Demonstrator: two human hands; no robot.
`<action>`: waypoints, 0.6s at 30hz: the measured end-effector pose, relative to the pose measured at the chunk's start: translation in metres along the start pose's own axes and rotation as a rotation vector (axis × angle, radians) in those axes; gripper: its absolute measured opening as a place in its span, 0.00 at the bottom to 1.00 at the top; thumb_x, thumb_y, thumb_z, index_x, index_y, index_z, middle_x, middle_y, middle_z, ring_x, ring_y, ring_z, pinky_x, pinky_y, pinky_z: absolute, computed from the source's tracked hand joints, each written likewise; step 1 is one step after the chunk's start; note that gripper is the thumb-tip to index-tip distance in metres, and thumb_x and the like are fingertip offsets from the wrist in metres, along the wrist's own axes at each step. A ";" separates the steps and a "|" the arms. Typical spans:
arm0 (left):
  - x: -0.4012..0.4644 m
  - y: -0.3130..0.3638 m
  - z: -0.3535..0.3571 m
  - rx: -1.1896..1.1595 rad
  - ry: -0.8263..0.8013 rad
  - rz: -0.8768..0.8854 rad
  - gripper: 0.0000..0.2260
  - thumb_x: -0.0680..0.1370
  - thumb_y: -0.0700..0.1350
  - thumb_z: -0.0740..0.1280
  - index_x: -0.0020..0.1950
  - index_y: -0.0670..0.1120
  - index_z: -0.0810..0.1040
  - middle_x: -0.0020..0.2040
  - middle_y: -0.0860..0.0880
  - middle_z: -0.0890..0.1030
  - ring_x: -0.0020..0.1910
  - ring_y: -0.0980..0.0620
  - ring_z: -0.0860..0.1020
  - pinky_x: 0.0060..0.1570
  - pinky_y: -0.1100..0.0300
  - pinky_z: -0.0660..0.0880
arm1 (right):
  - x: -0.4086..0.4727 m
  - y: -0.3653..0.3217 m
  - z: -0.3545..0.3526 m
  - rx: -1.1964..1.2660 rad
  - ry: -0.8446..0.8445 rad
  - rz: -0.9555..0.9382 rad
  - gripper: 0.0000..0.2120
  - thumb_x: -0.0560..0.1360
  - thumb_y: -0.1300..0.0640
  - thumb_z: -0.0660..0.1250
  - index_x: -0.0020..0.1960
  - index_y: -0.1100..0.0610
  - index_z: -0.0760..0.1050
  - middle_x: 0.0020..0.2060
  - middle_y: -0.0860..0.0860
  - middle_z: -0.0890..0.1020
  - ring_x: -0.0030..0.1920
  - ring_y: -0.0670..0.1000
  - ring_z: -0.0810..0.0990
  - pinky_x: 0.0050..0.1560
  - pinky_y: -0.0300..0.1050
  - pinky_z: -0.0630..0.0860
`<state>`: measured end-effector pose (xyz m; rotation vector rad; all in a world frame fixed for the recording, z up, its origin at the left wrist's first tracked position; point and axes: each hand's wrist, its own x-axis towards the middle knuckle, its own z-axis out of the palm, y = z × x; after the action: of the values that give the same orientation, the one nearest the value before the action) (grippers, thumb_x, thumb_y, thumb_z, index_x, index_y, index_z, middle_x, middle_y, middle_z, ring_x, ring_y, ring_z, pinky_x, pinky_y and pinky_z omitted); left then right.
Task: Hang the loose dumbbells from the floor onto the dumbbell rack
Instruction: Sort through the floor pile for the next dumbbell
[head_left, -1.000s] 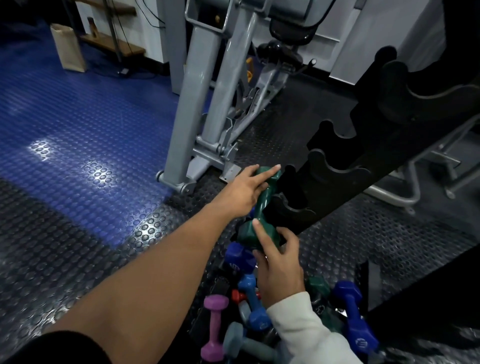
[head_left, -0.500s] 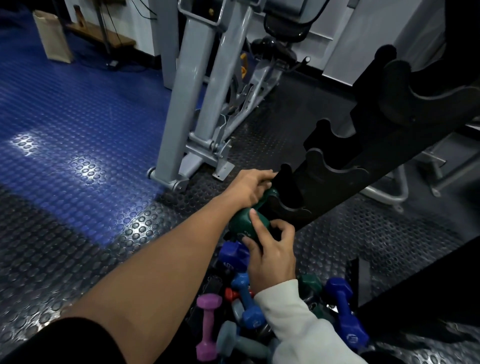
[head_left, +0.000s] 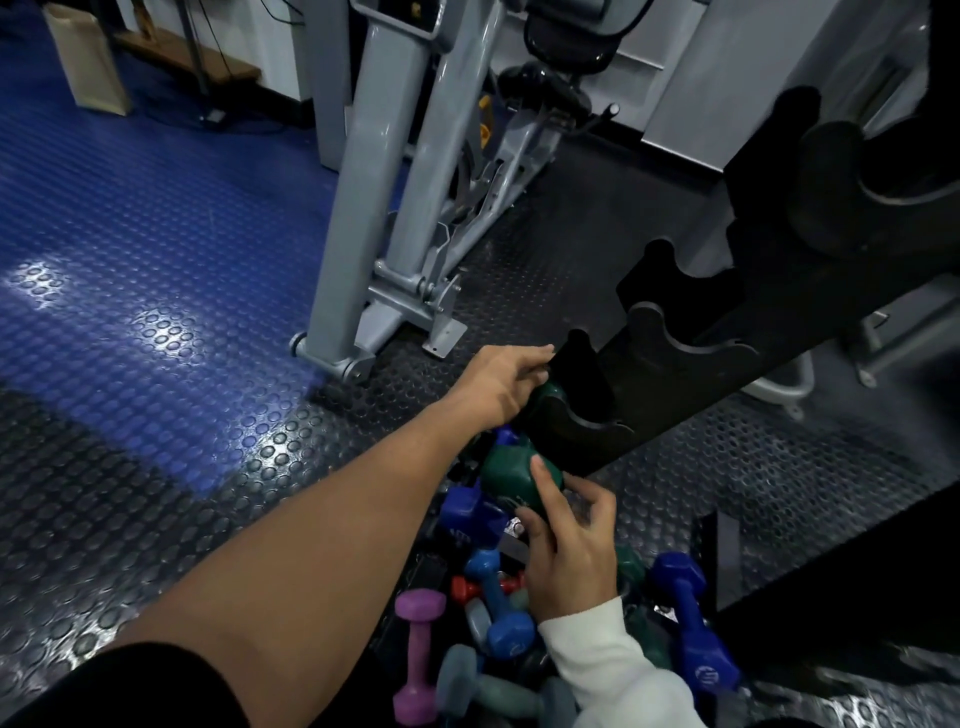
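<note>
Green dumbbell (head_left: 511, 480) in the dumbbell rack (head_left: 675, 384)'s seven-o'clock cradle, left hand (head_left: 501, 382) gripping its far head, right hand (head_left: 569, 545) pinching the near one.

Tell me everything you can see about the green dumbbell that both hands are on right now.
The green dumbbell is dark green with a matte, rubbery-looking coating and blocky heads. It sits at the lowest cradle of the black rack, its handle mostly hidden. The near head faces the camera, with faint pale markings too small to read. The left hand is at its far head by the rack, and the right hand touches the near head with thumb and fingertips. Other dumbbells lie on the floor just below it.
</note>
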<state>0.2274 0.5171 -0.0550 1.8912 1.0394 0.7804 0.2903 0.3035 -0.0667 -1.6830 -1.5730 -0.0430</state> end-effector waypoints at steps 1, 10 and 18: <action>-0.001 0.001 -0.002 0.002 -0.013 -0.018 0.16 0.82 0.36 0.69 0.70 0.42 0.81 0.66 0.48 0.82 0.68 0.55 0.77 0.70 0.68 0.66 | -0.002 0.003 0.000 0.025 -0.002 -0.003 0.34 0.67 0.74 0.77 0.69 0.55 0.74 0.55 0.64 0.74 0.57 0.25 0.67 0.59 0.17 0.62; -0.020 0.016 -0.013 0.168 -0.093 0.010 0.21 0.85 0.39 0.62 0.78 0.47 0.72 0.75 0.44 0.75 0.74 0.43 0.72 0.76 0.49 0.65 | -0.005 0.010 0.000 0.082 0.004 0.004 0.31 0.74 0.68 0.74 0.72 0.47 0.72 0.56 0.54 0.70 0.50 0.37 0.73 0.58 0.22 0.67; -0.067 0.040 -0.040 0.328 -0.078 -0.029 0.18 0.87 0.45 0.61 0.77 0.54 0.74 0.55 0.47 0.85 0.47 0.49 0.82 0.46 0.61 0.73 | 0.005 0.005 -0.021 -0.006 -0.137 0.028 0.24 0.76 0.57 0.74 0.70 0.48 0.76 0.54 0.54 0.74 0.51 0.52 0.79 0.55 0.41 0.76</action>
<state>0.1784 0.4599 -0.0100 2.1568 1.2000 0.5383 0.3058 0.2966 -0.0522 -1.7441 -1.6502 0.0835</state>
